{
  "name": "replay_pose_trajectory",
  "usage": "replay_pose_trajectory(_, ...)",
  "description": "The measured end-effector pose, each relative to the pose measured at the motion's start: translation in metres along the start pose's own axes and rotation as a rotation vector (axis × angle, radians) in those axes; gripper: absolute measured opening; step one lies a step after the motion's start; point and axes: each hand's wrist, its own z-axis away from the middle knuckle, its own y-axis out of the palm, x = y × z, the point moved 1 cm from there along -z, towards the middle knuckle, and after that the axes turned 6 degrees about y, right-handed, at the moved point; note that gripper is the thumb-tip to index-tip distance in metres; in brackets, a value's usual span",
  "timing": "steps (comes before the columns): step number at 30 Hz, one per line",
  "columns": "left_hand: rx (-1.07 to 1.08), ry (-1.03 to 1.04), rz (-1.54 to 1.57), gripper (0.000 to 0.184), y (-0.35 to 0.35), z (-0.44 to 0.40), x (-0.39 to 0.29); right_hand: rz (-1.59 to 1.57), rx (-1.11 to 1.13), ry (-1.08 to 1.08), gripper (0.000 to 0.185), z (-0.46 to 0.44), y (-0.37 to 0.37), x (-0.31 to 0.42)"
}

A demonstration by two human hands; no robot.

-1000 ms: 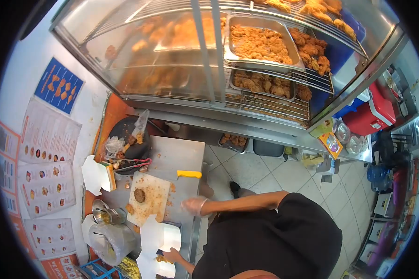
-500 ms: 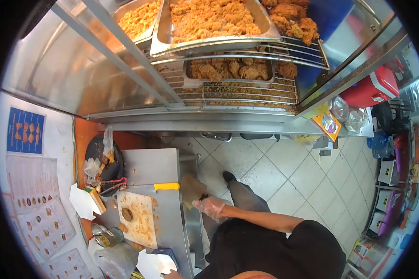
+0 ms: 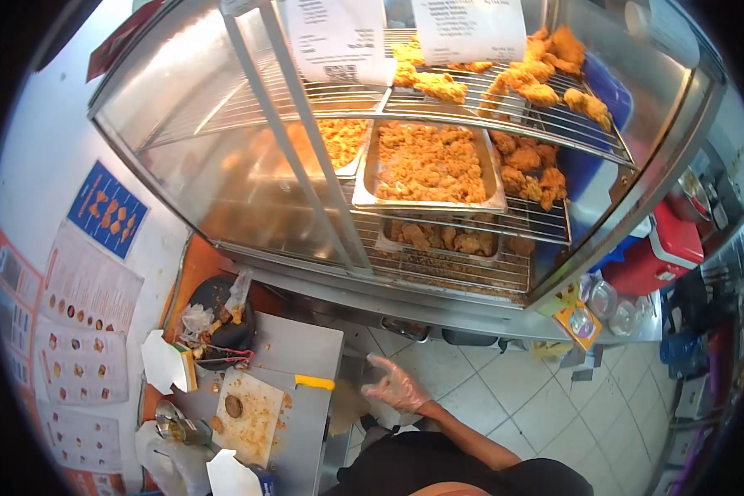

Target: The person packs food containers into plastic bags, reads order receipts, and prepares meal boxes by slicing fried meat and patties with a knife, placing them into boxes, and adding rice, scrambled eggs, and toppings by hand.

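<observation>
My right hand (image 3: pixel 398 390), in a clear plastic glove, is held out above the floor just right of the metal worktop (image 3: pixel 302 343). Its fingers are spread, with nothing between them. I cannot see my left hand. Near the bottom edge stands an open white takeaway box (image 3: pixel 230 475) with a blue side. On the worktop a stained cutting board (image 3: pixel 252 422) carries a round brown piece (image 3: pixel 234 406). A knife with a yellow handle (image 3: pixel 315 383) lies beyond the board. Red-handled tongs (image 3: pixel 238 356) rest by a black bowl (image 3: pixel 238 335) holding plastic bags and scraps.
Ahead is a glass-sided warmer with wire racks (image 3: pixel 463 277), a tray of fried chicken pieces (image 3: pixel 430 169) and loose pieces (image 3: pixel 529 83). Paper receipts (image 3: pixel 471 33) hang on its front. A red cooler (image 3: pixel 670 248) stands right. Another white box (image 3: pixel 168 361) and a glass jar (image 3: pixel 182 426) are left.
The view has tilted up, showing more of the warmer. My right hand has moved forward and its fingers have spread. My left hand, earlier at the white box, has left the view.
</observation>
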Motion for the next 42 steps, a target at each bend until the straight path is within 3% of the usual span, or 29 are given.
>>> replay_pose_trajectory(3,-0.030,0.036,-0.006,0.045,0.007,-0.014,0.021,-0.054,-0.087,-0.171,0.075,-0.019,-0.014,-0.037)
replay_pose_trajectory(5,-0.051,0.072,-0.026,0.046,0.029,-0.009,0.073,-0.026,-0.136,-0.177,0.065,-0.018,-0.024,-0.034)
replay_pose_trajectory(7,-0.117,0.094,-0.070,0.047,0.063,-0.003,0.125,-0.109,-0.137,-0.211,0.040,-0.010,-0.022,-0.016)
replay_pose_trajectory(9,-0.285,0.110,-0.170,0.049,0.086,0.021,0.175,0.183,-0.118,-0.080,0.026,-0.020,-0.031,-0.029)
replay_pose_trajectory(10,-0.469,0.125,-0.119,0.047,0.076,0.021,0.166,0.308,-0.152,-0.230,0.020,-0.032,-0.029,-0.048)
replay_pose_trajectory(11,-0.366,0.274,-0.290,0.039,0.012,0.021,0.129,0.397,-0.204,-0.400,0.018,-0.044,-0.031,-0.073)
replay_pose_trajectory(12,-0.196,-0.172,-0.089,0.035,-0.059,0.011,0.080,0.428,-0.113,-0.400,0.021,-0.052,-0.035,-0.091)
replay_pose_trajectory(13,-0.426,-0.138,-0.018,0.033,-0.070,0.010,0.080,0.449,-0.062,-0.399,0.026,-0.060,-0.041,-0.106)
replay_pose_trajectory(15,-0.540,-0.206,0.130,0.031,-0.138,0.004,0.058,0.459,-0.017,-0.429,0.032,-0.072,-0.031,-0.106)
replay_pose_trajectory(17,-0.636,-0.234,0.182,0.034,-0.164,-0.018,0.085,0.461,0.005,-0.466,0.034,-0.073,0.000,-0.091)
replay_pose_trajectory(18,-0.689,-0.253,0.199,0.036,-0.174,-0.031,0.105,0.246,-0.053,-0.231,0.035,-0.092,-0.008,-0.114)
replay_pose_trajectory(19,-0.806,-0.245,0.204,0.039,-0.187,-0.047,0.125,-0.029,0.049,-0.010,0.039,-0.091,-0.001,-0.094)
replay_pose_trajectory(21,-0.824,-0.306,0.219,0.040,-0.207,-0.086,0.181,-0.247,0.101,0.190,0.045,-0.072,0.019,-0.060)
replay_pose_trajectory(23,-0.746,-0.380,0.239,0.035,-0.205,-0.130,0.255,-0.147,0.005,0.129,0.054,-0.056,0.054,-0.051)
replay_pose_trajectory(24,-0.734,-0.358,0.208,0.032,-0.198,-0.156,0.299,-0.137,0.094,0.150,0.064,-0.061,0.048,-0.067)
replay_pose_trajectory(26,-0.703,-0.304,0.149,0.026,-0.170,-0.207,0.393,0.443,-0.398,-0.106,0.067,-0.088,0.033,-0.127)
replay_pose_trajectory(28,-0.560,-0.220,0.068,0.019,-0.145,-0.252,0.479,0.688,-0.649,-0.174,0.067,-0.059,0.057,-0.138)
replay_pose_trajectory(30,-0.478,-0.114,0.017,0.014,-0.130,-0.313,0.540,0.715,-0.680,-0.094,0.067,-0.019,0.084,-0.147)
replay_pose_trajectory(35,-0.049,-0.013,-0.150,0.021,-0.069,-0.416,0.669,0.831,-0.652,0.215,0.067,0.094,0.162,-0.166)
replay_pose_trajectory(38,-0.269,0.075,-0.210,0.032,-0.021,-0.409,0.710,0.893,-0.589,0.349,0.067,0.133,0.195,-0.174)
replay_pose_trajectory(39,-0.127,0.015,0.035,0.042,-0.028,-0.413,0.705,0.916,-0.569,0.373,0.067,0.140,0.197,-0.177)
replay_pose_trajectory(41,0.105,-0.042,-0.005,0.046,0.004,-0.431,0.741,0.963,-0.515,0.411,0.067,0.147,0.195,-0.174)
replay_pose_trajectory(42,0.023,-0.079,-0.066,0.043,0.014,-0.421,0.752,0.981,-0.486,0.437,0.067,0.148,0.189,-0.172)
